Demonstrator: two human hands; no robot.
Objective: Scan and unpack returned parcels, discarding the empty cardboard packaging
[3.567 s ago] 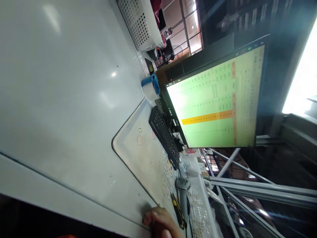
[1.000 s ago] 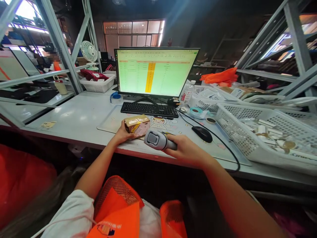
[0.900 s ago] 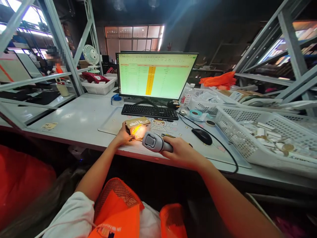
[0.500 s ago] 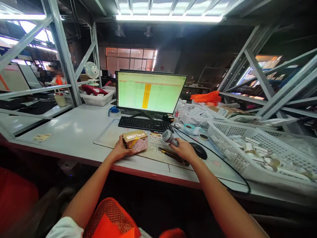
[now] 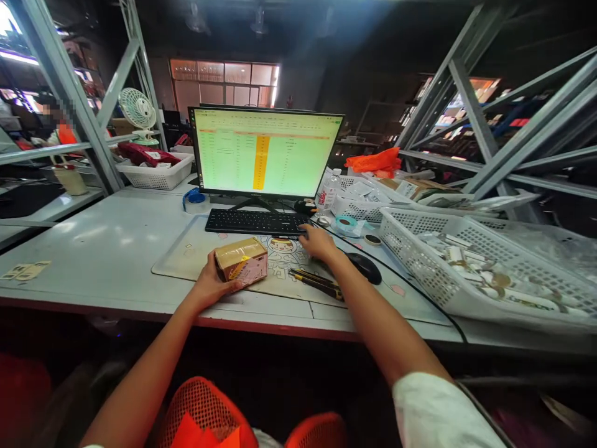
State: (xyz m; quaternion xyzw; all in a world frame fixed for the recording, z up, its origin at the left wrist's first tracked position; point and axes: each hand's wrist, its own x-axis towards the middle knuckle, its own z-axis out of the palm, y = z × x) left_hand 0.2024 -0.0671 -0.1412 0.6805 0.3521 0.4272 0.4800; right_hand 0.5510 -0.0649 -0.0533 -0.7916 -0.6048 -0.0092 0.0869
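Observation:
My left hand (image 5: 212, 286) is closed round the left side of a small brown cardboard box (image 5: 242, 258), taped on top, with a pink label on its front. The box is over the front of the printed desk mat (image 5: 180, 258). My right hand (image 5: 318, 242) reaches to the right end of the black keyboard (image 5: 252, 221), fingers stretched out onto its keys. No scanner shows; the hand and forearm may hide it. Below that forearm lie yellow-and-black cutters or pens (image 5: 317, 283), partly covered. A black mouse (image 5: 366, 267) sits just right of the wrist.
A lit monitor (image 5: 265, 152) with a spreadsheet stands behind the keyboard. To the right are a white basket (image 5: 415, 274) of small items, a water bottle (image 5: 329, 190) and tape rolls (image 5: 346, 224). Blue tape (image 5: 193, 200) lies left. A person (image 5: 60, 121) is far left.
My right hand has let go of the handheld scanner and moved forward and left to the keyboard. My left hand still grips the box. The view has tilted down and shifted.

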